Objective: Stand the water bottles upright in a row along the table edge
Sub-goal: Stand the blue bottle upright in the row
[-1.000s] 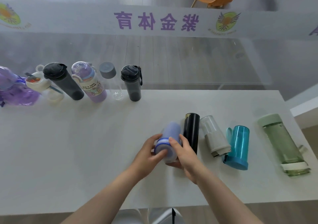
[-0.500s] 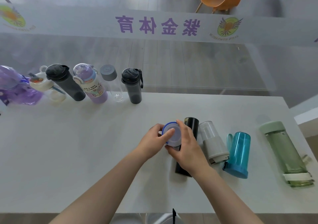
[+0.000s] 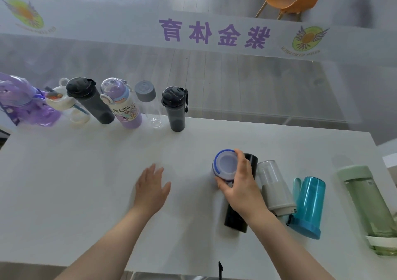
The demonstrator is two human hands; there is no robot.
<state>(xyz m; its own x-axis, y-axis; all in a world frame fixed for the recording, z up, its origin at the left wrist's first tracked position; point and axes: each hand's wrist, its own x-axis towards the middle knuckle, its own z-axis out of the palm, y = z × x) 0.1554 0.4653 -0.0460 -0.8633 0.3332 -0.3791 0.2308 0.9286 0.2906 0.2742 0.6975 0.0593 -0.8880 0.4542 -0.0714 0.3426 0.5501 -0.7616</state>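
Right hand [image 3: 240, 185] wrapped round the blue-rimmed bottle [image 3: 225, 164], fingers curled on its side, thumb under the near edge; bottle upright, cap toward the camera, mid-table. Left hand [image 3: 151, 188] empty, palm down over the white table [image 3: 86, 193], fingers loosely spread, well apart from the bottle. Just right of the grasp, lying flat side by side: black bottle [image 3: 238, 219], partly under the right wrist; clear-and-grey bottle [image 3: 275, 191]; teal bottle [image 3: 309, 204]; green bottle [image 3: 369, 206] near the right edge. Along the far edge, standing in a row: purple jug [image 3: 21, 103], white bottle [image 3: 62, 101], dark flip-lid bottle [image 3: 90, 100], lilac printed bottle [image 3: 123, 105], clear grey-capped bottle [image 3: 149, 103], black strap bottle [image 3: 175, 107]
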